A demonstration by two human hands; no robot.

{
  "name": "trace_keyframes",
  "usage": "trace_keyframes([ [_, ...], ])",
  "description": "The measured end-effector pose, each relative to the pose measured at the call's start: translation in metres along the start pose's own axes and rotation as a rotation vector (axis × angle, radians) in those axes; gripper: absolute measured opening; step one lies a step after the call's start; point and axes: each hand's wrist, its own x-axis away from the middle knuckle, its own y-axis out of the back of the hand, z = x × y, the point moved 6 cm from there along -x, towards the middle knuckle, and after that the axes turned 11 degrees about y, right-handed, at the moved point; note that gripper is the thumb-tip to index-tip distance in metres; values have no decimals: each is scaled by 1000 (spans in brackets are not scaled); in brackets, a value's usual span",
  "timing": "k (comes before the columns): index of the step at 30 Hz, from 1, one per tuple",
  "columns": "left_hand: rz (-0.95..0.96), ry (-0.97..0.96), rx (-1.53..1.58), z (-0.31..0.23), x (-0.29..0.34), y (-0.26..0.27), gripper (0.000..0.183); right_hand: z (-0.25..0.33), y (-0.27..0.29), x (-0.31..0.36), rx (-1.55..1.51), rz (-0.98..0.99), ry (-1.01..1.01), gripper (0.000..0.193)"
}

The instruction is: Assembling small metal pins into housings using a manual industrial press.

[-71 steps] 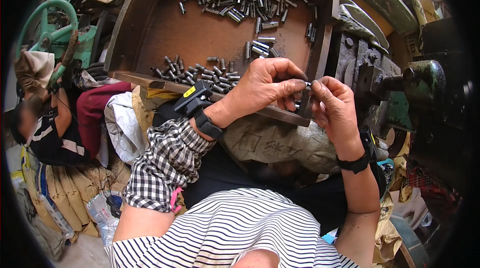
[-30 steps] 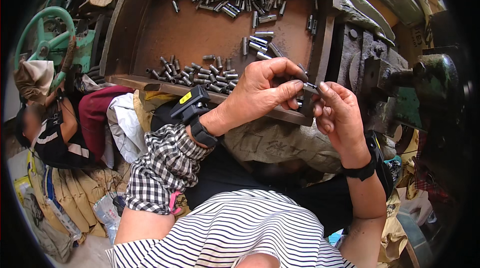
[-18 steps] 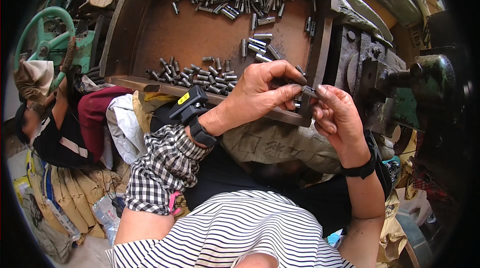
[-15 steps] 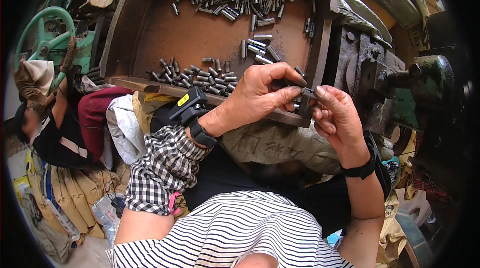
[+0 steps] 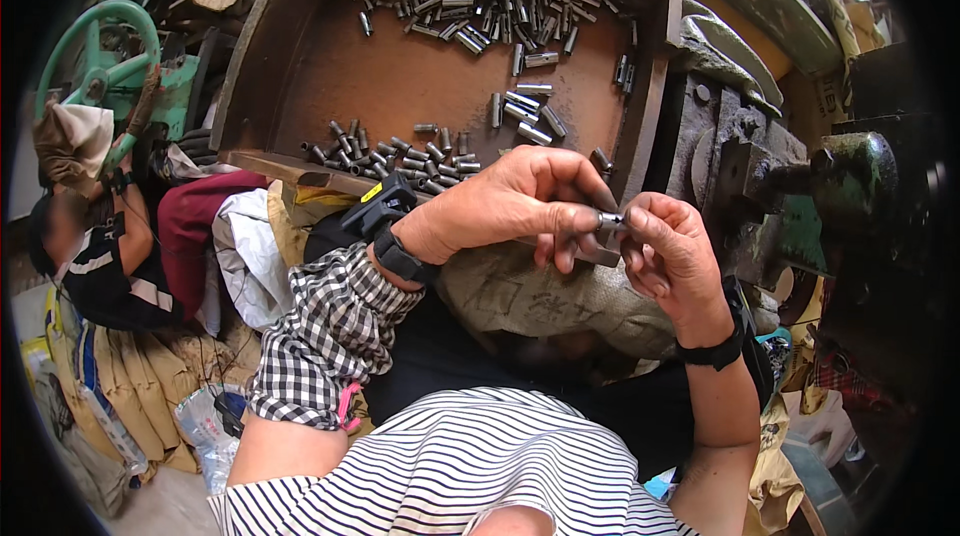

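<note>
Over the near right corner of a wooden tray (image 5: pixel 225 106), both hands meet at one small metal tube (image 5: pixel 610 221). My left hand (image 5: pixel 540 198) pinches its left end between thumb and fingers, and my right hand (image 5: pixel 672 248) has its thumb and forefinger closed on the right end. The tube lies nearly level, its ends covered by my fingertips. In the tray, a heap of slotted metal tubes (image 5: pixel 490 1) spreads along the far side. Shorter dark metal tubes (image 5: pixel 430 158) cluster at the near left, and a few shiny larger ones (image 5: pixel 528 116) lie nearer my hands.
To the right stands a dark, greasy machine (image 5: pixel 740 166) with a round spindle-like part. Cloth sacking (image 5: pixel 560 291) hangs below the tray's near edge. Another person (image 5: pixel 100 246) sits at far left beside a green handwheel (image 5: pixel 98 81).
Both hands have come slightly lower, toward me, with the tube still between them. More of the tube's shiny side shows now. The whole view has shifted a little.
</note>
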Motion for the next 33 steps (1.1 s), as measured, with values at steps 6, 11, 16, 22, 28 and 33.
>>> trace_keyframes([
  [6, -47, -8, -113, 9, -9, -7, 31, 0, -2, 2, 126, -12, 24, 14],
  [11, -37, -26, -233, 5, -2, -12, 34, 2, -3, 1, 384, 35, 41, 17],
  [16, -250, -401, -803, -11, 10, -2, 36, -1, -14, -15, 485, -1, 40, 21],
  [22, -425, -278, 185, -16, 34, 65, 21, 26, -36, -73, 1064, -70, 501, 22],
  [28, -589, -254, -305, -15, 33, 69, 17, 2, -46, -113, 1968, 1, 649, 15],
  [33, -763, -527, -1228, -13, 23, 43, 20, 16, -48, -93, 1760, -60, 742, 20],
])
